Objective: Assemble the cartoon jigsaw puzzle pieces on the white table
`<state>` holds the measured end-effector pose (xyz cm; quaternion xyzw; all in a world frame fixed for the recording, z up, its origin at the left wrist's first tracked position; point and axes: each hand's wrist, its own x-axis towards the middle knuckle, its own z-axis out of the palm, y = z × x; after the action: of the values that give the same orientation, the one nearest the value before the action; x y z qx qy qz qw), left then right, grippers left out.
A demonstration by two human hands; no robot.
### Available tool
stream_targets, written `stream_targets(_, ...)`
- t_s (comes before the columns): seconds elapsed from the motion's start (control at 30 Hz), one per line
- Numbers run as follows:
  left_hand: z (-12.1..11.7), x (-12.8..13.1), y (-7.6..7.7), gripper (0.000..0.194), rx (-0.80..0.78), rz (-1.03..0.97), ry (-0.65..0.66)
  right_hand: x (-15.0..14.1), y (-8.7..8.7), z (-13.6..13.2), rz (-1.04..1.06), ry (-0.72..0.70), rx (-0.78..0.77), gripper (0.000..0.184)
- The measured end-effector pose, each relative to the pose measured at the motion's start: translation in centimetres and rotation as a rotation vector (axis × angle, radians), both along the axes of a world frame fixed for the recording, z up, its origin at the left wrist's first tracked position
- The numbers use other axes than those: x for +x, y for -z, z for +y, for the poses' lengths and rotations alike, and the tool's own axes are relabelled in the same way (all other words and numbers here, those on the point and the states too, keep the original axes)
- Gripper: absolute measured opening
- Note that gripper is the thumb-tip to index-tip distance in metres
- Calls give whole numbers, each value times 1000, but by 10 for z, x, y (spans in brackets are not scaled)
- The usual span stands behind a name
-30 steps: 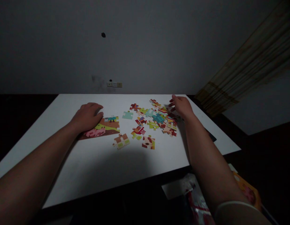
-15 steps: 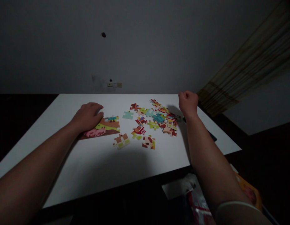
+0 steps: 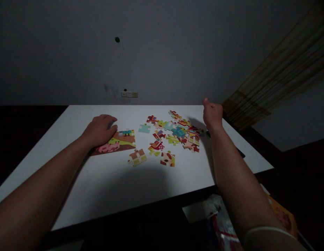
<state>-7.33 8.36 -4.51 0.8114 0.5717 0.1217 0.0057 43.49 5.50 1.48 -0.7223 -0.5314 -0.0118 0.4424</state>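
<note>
Resting on the assembled jigsaw section (image 3: 120, 143), the left hand (image 3: 100, 130) lies relaxed, fingers released; the right hand (image 3: 213, 115), curled shut, apparently empty in this dim view, sits just beyond the loose jigsaw pieces (image 3: 175, 134).

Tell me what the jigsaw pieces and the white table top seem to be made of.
The jigsaw pieces look like printed cardboard: thin, flat, with bright printed colours. The white table top looks like smooth laminate or painted board, evenly white; the dim light leaves that open.
</note>
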Motion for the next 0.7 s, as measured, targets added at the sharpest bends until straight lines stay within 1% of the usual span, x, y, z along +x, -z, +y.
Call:
stream_targets(0.07, 0, 0, 0, 61, 7, 5, 8, -4, 1, -2, -83, -93, -127, 53)
stream_targets(0.1, 0, 0, 0, 61, 8, 9, 11, -6, 2, -2, -147, -156, -199, 49)
stream_targets(0.17, 1, 0, 0, 62, 6, 16, 15, -10, 4, -2, -299, -294, -352, 36)
stream_targets(0.2, 1, -1, 0, 62, 4, 18, 18, -12, 6, -2, -376, -349, -431, 33)
stream_targets(0.23, 1, -1, 0, 62, 2, 19, 21, -14, 7, -1, -444, -387, -501, 37)
stream_targets(0.3, 2, -2, 1, 63, 5, 20, 21, -17, 9, 0, -533, -412, -596, 46)
stream_targets(0.37, 3, -2, 2, 63, 7, 26, 19, -19, 9, 0, -527, -404, -632, 44)
stream_targets(0.53, 3, -3, 5, 64, 15, 28, 17, -20, 9, -2, -359, -453, -635, 27)
stream_targets(0.7, 3, -4, 5, 62, 8, 19, 12, -17, 12, 0, -327, -482, -617, 32)
